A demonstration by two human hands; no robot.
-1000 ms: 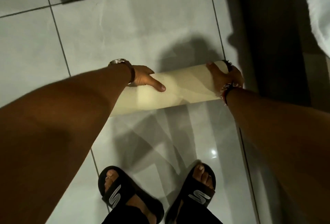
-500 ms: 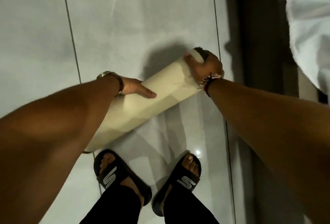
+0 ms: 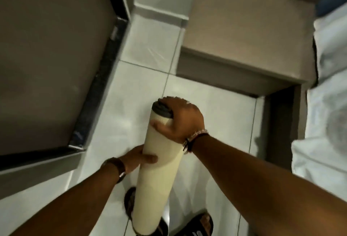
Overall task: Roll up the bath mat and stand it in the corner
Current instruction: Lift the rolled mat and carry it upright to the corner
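While gripped, bath mat (image 3: 159, 170) rolled.

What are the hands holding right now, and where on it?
The rolled bath mat: right hand grips its top end, left hand its middle.

Rolled mat (image 3: 159, 175) between hands, above sandals (image 3: 195, 224); bed (image 3: 326, 104) right

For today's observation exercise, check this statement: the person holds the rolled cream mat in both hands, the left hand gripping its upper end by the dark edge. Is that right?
Not quite. In the head view it is the right hand that grips the upper end by the dark edge. The left hand holds the rolled cream mat lower down, near its middle. Both hands do hold it.
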